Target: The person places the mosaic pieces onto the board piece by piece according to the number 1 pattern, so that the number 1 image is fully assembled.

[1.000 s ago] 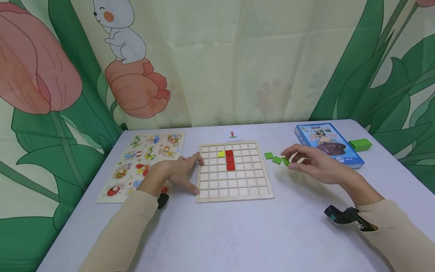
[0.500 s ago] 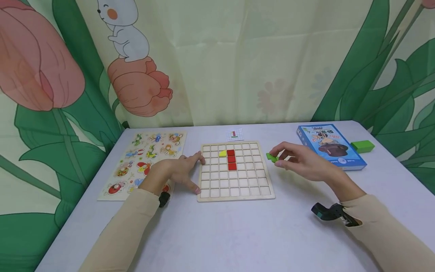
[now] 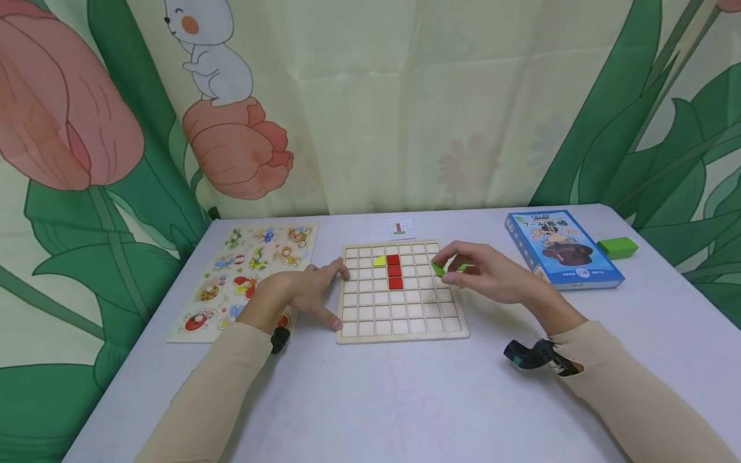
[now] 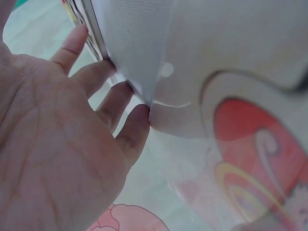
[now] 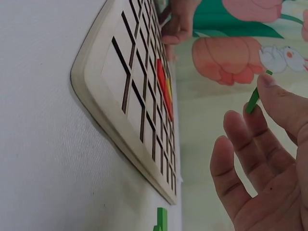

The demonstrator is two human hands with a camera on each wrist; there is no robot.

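A pale wooden grid board (image 3: 405, 339) lies on the table; three red square tiles (image 3: 394, 271) stand in one column and a yellow piece (image 3: 379, 261) fills a cell left of the top one. My right hand (image 3: 492, 273) pinches a small green tile (image 5: 253, 100) between thumb and index finger, over the board's upper right edge. Other green tiles (image 5: 162, 219) lie on the table by the board's right side, partly hidden in the head view by that hand. My left hand (image 3: 307, 296) touches the board's left edge with spread fingers (image 4: 103, 72).
A sheet with insect pictures (image 3: 217, 283) lies on the left, partly under the left forearm. Behind the board is a small grid card (image 3: 399, 229) with a coloured pattern. A blue box (image 3: 564, 247) and a green block (image 3: 617, 248) are at the back right.
My right hand has moved left from the green tiles to the board's right edge, now with one green tile pinched. The left hand stays at the board.
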